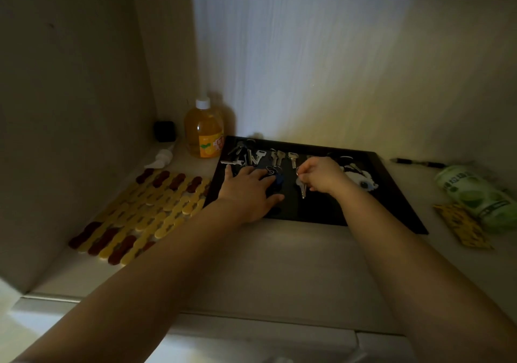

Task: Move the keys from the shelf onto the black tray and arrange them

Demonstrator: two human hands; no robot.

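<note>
- two hands over the black tray (391,183), where a row of keys (275,157) lies along the far edge.
- right hand (321,176) pinches a silver key (302,189), blade pointing down.
- left hand (247,192) lies flat, fingers spread, on a blue fob (277,181).

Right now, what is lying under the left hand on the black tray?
Under the left hand a blue key fob with a metal ring shows at the fingers, on the black tray. Whatever else lies beneath the palm is covered.
</note>
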